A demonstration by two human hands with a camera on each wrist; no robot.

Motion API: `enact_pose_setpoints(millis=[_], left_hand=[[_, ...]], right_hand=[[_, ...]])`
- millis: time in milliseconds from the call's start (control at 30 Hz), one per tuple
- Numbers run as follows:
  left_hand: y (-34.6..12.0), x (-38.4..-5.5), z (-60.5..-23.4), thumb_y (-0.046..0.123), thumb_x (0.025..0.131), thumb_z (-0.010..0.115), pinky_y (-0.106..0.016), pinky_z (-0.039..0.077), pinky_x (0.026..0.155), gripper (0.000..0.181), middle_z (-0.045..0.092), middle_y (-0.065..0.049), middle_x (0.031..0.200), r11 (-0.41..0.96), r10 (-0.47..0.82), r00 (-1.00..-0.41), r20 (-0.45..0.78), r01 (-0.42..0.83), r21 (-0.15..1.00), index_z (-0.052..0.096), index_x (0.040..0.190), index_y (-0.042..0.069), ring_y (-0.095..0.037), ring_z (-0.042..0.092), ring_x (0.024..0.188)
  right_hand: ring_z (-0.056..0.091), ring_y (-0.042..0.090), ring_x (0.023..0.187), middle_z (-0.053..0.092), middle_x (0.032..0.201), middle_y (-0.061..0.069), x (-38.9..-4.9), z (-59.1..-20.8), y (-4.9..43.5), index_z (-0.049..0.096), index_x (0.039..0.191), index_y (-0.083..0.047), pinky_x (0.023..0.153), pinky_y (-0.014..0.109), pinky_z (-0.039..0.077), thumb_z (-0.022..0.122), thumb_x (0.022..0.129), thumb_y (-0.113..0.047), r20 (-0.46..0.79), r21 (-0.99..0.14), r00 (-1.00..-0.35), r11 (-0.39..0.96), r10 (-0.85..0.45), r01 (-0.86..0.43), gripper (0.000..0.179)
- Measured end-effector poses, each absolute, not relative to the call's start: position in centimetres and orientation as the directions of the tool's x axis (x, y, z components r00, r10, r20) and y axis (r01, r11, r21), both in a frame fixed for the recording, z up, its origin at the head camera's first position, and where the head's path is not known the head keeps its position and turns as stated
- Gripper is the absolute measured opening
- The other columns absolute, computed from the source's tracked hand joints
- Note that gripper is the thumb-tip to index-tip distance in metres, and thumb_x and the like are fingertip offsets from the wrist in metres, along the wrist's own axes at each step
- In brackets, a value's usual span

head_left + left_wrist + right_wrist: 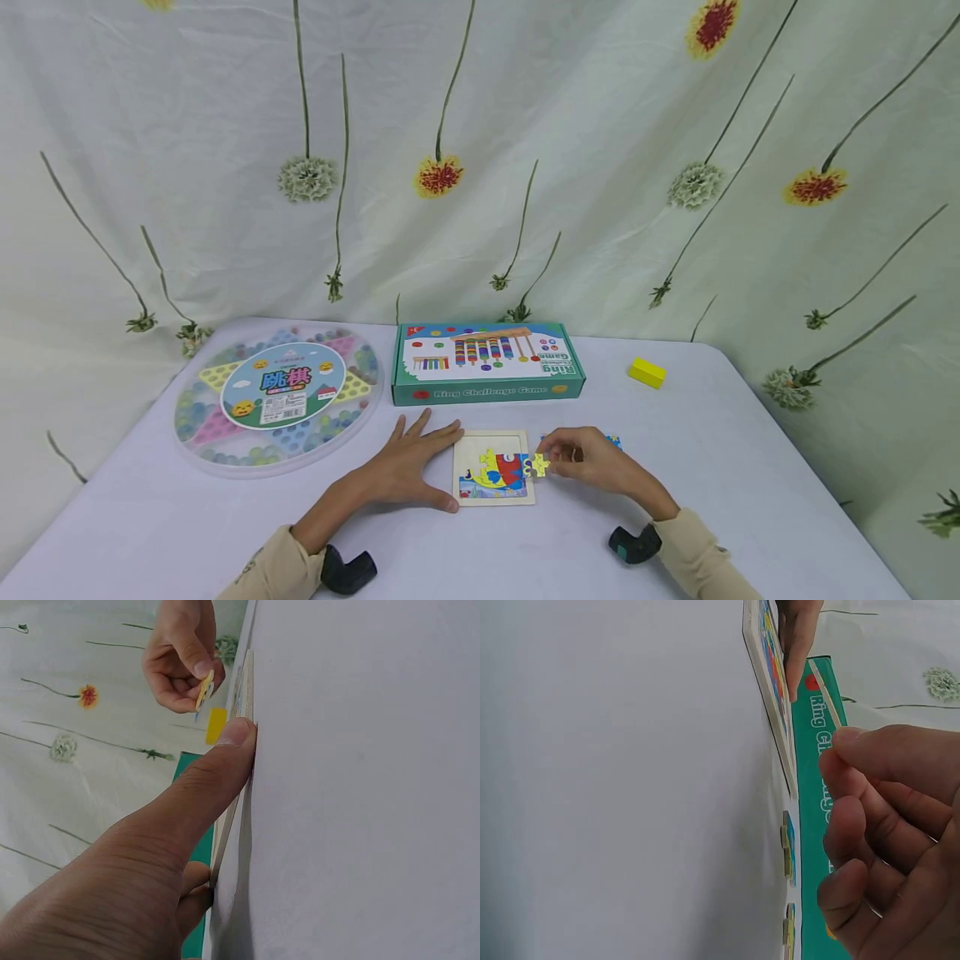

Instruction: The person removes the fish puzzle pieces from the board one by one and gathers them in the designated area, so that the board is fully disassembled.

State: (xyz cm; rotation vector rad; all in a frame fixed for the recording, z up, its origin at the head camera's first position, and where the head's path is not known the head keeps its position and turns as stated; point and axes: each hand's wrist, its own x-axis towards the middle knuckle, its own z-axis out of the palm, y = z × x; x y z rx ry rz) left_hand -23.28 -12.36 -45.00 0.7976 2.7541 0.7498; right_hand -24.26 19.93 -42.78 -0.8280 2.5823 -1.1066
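Puzzle piece: one yellow piece [540,466], up in the air by the right edge of the board.
Right hand: one hand [592,460], its thumb and pointing finger pinching that piece.
Puzzle board: one square wooden board [487,440], flat on the table, partly filled with a bright picture; I can't count the pieces inside.
Left hand: one hand [405,467], fingers spread apart, thumb and fingertips touching the board's left side.
Loose pieces: I see two [788,847] on the table, near the right hand.
Boxes: two behind, one green game box [487,391] and one round marble box [281,387].
Block: one yellow block [647,373], far right.
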Motion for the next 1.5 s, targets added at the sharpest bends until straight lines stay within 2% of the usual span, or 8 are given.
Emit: enact_pose_setpoints(millis=[333, 767, 1033, 1500], left_hand=[[-12.4, -23.3, -45.1, 0.064, 0.065, 0.076, -0.064, -0.009, 0.112, 0.102, 0.030, 0.003, 0.156, 0.733, 0.540, -0.841, -0.031, 0.452, 0.509, 0.038, 0.148, 0.020, -0.039, 0.000, 0.147], [-12.4, -23.3, -45.1, 0.064, 0.065, 0.076, -0.063, -0.008, 0.113, 0.102, 0.030, 0.004, 0.156, 0.737, 0.536, -0.843, -0.031, 0.450, 0.504, 0.037, 0.149, 0.021, -0.038, 0.000, 0.147], [-12.5, -23.3, -45.1, 0.064, 0.065, 0.076, -0.064, -0.008, 0.112, 0.101, 0.031, 0.002, 0.156, 0.737, 0.537, -0.843, -0.025, 0.455, 0.501, 0.038, 0.148, 0.020, -0.039, 0.001, 0.146], [-12.5, -23.3, -45.2, 0.065, 0.064, 0.076, -0.062, -0.009, 0.113, 0.103, 0.030, 0.005, 0.156, 0.742, 0.530, -0.847, -0.038, 0.442, 0.504, 0.037, 0.149, 0.022, -0.037, 0.000, 0.147]], right_hand=[[0.050, 0.010, 0.071, 0.059, 0.082, -0.003, -24.2, -43.1, 21.1, 0.068, 0.106, -0.008, 0.059, 0.017, 0.040, 0.071, 0.085, -0.009, -0.022, -0.711, -0.827, 0.590, -0.562, -0.382, 0.021], [0.050, 0.009, 0.073, 0.058, 0.081, -0.004, -24.2, -43.3, 22.4, 0.069, 0.104, -0.010, 0.060, 0.018, 0.043, 0.071, 0.085, -0.010, -0.026, -0.685, -0.840, 0.622, -0.542, -0.379, 0.019], [0.049, 0.008, 0.071, 0.058, 0.079, -0.004, -24.2, -43.6, 23.1, 0.069, 0.103, -0.008, 0.059, 0.017, 0.041, 0.069, 0.085, -0.006, -0.038, -0.688, -0.846, 0.627, -0.533, -0.364, 0.018], [0.048, 0.007, 0.069, 0.056, 0.077, -0.005, -24.2, -43.8, 23.0, 0.069, 0.103, -0.008, 0.057, 0.016, 0.040, 0.068, 0.086, -0.005, -0.044, -0.686, -0.848, 0.633, -0.528, -0.359, 0.018]])
